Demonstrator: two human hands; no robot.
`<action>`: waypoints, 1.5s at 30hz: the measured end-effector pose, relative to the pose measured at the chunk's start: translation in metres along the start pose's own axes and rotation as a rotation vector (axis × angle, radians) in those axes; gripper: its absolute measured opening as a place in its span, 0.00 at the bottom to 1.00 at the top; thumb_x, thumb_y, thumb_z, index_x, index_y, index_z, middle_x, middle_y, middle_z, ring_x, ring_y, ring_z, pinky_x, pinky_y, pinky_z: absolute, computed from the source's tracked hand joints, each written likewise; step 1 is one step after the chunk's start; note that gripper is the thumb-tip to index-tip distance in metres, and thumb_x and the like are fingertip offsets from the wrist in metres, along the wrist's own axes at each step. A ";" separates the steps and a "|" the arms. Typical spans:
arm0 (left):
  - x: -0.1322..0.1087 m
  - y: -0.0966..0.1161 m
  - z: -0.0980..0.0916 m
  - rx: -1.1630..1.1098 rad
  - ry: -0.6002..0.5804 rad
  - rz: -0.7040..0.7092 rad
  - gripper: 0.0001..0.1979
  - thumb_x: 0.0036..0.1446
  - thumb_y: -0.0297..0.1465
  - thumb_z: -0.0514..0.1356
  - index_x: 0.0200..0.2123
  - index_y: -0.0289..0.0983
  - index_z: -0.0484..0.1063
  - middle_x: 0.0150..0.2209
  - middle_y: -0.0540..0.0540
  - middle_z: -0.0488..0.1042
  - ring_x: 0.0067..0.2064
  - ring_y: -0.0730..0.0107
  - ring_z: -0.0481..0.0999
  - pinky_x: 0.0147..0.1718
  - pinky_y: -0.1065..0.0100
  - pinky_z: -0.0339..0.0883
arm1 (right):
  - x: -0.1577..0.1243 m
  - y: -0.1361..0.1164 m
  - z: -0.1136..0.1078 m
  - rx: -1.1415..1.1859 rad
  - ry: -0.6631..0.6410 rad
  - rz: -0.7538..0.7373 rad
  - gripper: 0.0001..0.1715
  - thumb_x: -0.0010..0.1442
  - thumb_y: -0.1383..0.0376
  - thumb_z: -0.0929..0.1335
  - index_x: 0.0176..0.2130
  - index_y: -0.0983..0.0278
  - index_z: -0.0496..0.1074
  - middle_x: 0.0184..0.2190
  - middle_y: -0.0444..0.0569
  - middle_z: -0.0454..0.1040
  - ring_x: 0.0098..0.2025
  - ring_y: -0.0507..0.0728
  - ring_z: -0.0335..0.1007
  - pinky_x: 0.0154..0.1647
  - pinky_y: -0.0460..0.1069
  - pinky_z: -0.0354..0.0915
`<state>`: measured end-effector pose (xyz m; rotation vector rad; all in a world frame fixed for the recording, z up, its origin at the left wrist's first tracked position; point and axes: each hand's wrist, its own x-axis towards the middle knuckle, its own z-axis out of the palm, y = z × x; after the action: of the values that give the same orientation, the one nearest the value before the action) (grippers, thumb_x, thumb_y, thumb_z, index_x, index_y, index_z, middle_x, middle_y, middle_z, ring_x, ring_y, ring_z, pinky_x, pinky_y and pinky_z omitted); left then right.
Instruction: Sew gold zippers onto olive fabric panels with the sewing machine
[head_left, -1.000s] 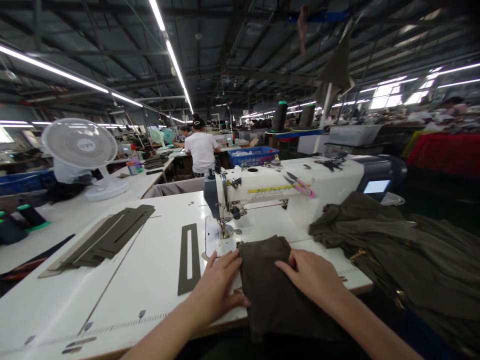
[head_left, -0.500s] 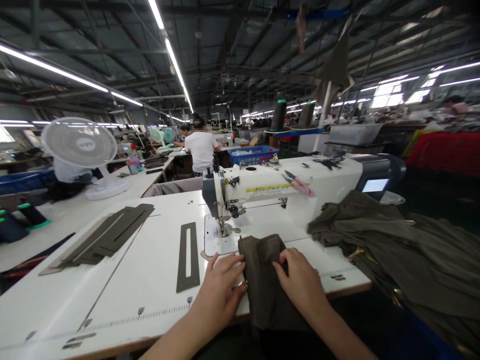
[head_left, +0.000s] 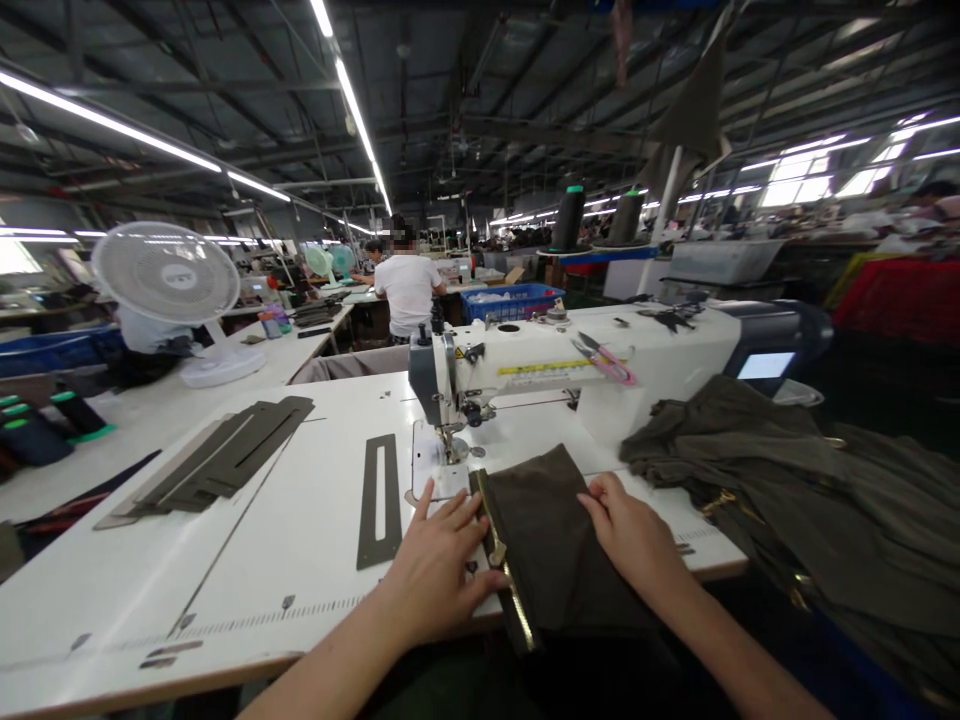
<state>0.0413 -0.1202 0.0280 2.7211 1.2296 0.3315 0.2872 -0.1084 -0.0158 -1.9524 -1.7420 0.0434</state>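
A dark olive fabric piece [head_left: 555, 540] lies over the table's front edge, just in front of the sewing machine [head_left: 525, 365]. Along its left side runs a gold zipper [head_left: 510, 580] with a metal pull. My left hand [head_left: 442, 560] rests with spread fingers on that zipper edge, fingertips near the needle plate. The fabric's right edge is pinched between the thumb and fingers of my right hand [head_left: 630, 525]. Left of my left hand, a flat olive strip with a long slot [head_left: 379, 500] lies on the white table [head_left: 300, 530].
Slotted olive pieces [head_left: 225, 460] are stacked at the left, near a white fan [head_left: 169, 275]. Pink-handled scissors [head_left: 611, 365] lie on the machine arm. Olive fabric with gold zippers [head_left: 795, 480] is heaped at the right. Ahead, a person in white [head_left: 407, 290] sits beyond the table.
The fabric has been spread flatter and wider, so the gold zipper now shows. My right hand has moved right with the fabric's edge. My left hand's fingers are more spread.
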 end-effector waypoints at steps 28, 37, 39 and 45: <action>0.038 -0.018 0.001 0.155 -0.264 -0.028 0.59 0.32 0.65 0.52 0.60 0.29 0.50 0.62 0.31 0.46 0.61 0.34 0.42 0.55 0.39 0.25 | -0.024 -0.040 0.012 -0.132 -0.135 -0.577 0.33 0.61 0.57 0.57 0.60 0.72 0.51 0.61 0.58 0.50 0.63 0.61 0.40 0.61 0.60 0.40; 0.036 -0.020 0.002 0.113 -0.271 -0.029 0.60 0.34 0.65 0.52 0.61 0.29 0.47 0.63 0.32 0.43 0.62 0.34 0.39 0.55 0.39 0.27 | -0.010 -0.040 -0.002 -0.158 -0.127 -0.537 0.27 0.63 0.61 0.54 0.57 0.73 0.59 0.60 0.59 0.53 0.63 0.60 0.43 0.61 0.61 0.42; 0.035 -0.020 0.003 0.107 -0.260 -0.031 0.60 0.34 0.64 0.53 0.61 0.28 0.46 0.63 0.32 0.43 0.62 0.34 0.38 0.56 0.39 0.26 | 0.003 -0.055 0.007 -0.093 -0.200 -0.640 0.27 0.63 0.64 0.54 0.59 0.71 0.55 0.61 0.56 0.51 0.63 0.57 0.41 0.62 0.59 0.43; 0.007 -0.009 0.003 0.007 -0.165 0.035 0.40 0.50 0.52 0.55 0.60 0.37 0.50 0.63 0.39 0.47 0.63 0.44 0.42 0.57 0.41 0.28 | 0.014 -0.059 0.035 -0.002 -0.283 -0.621 0.28 0.64 0.63 0.51 0.60 0.71 0.52 0.61 0.54 0.49 0.63 0.55 0.41 0.61 0.59 0.44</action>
<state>0.0397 -0.1088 0.0244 2.7148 1.1431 0.1034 0.2234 -0.0802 -0.0185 -1.3756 -2.4615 0.1021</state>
